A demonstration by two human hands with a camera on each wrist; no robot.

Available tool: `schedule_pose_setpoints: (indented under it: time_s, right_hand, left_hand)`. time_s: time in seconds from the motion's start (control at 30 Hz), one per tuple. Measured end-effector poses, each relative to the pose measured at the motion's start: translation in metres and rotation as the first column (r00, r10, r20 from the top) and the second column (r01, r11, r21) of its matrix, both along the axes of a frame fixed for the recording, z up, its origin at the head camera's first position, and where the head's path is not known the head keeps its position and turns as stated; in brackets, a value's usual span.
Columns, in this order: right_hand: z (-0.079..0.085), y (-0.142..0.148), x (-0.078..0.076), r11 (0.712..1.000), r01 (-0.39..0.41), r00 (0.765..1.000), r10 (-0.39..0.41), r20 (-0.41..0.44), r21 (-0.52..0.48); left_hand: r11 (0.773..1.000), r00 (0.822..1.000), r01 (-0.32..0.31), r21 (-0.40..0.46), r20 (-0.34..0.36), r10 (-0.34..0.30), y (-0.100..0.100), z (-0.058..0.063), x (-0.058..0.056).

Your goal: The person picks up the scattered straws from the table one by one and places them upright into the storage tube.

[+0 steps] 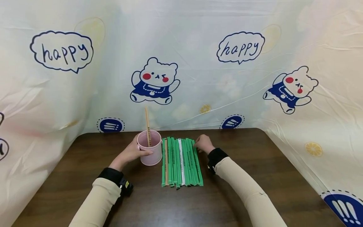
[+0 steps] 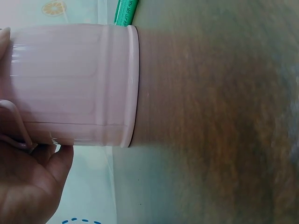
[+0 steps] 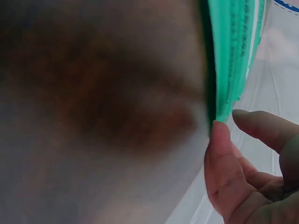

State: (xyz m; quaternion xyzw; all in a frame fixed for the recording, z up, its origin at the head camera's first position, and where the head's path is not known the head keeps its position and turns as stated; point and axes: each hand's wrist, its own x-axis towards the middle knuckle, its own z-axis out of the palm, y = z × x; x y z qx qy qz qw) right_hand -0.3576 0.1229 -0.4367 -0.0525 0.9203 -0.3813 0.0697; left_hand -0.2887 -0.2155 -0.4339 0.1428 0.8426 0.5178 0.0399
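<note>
My left hand point(image 1: 131, 153) grips a pink pail point(image 1: 151, 156) from its left side, the thumb across the front. The pail stands upright on the table, and its side and handle show in the left wrist view. One slim tan stick packet point(image 1: 148, 129) leans inside it. Just right of the pail lies a row of slim green stick packets point(image 1: 174, 164), with one tan packet point(image 1: 166, 164) and one white packet point(image 1: 181, 162) among them. My right hand point(image 1: 204, 144) is at the far end of the rightmost green packet point(image 3: 224, 56); a fingertip touches it, with thumb and finger apart.
The brown wooden table point(image 1: 238, 186) runs back to a printed cloth backdrop point(image 1: 195, 78), which also hangs along both sides. Black wrist bands with cameras point(image 1: 127, 187) sit on both wrists.
</note>
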Motion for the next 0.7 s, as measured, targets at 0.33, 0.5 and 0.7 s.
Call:
schedule_pose_setpoints:
  time_s: [0.33,0.5,0.7]
  right_hand:
    - [-0.0097,-0.0046,0.0003,1.000,-0.026,1.000,0.026,0.016,-0.003]
    - [-0.0099,-0.0053,0.0005,0.999,-0.040,0.999,0.040,0.008,-0.002]
    - [-0.0072,-0.0078,0.0011,1.000,-0.013,1.000,0.012,0.021,0.010]
  left_hand:
    - [1.000,1.000,0.005,0.009,0.009,-0.005,-0.0008,-0.0028,-0.0024]
    - [1.000,1.000,0.019,0.023,-0.008,-0.019,-0.0013,-0.0038,-0.0027]
    - [1.000,1.000,0.014,0.014,-0.013,-0.014,-0.0014,-0.0023,-0.0023]
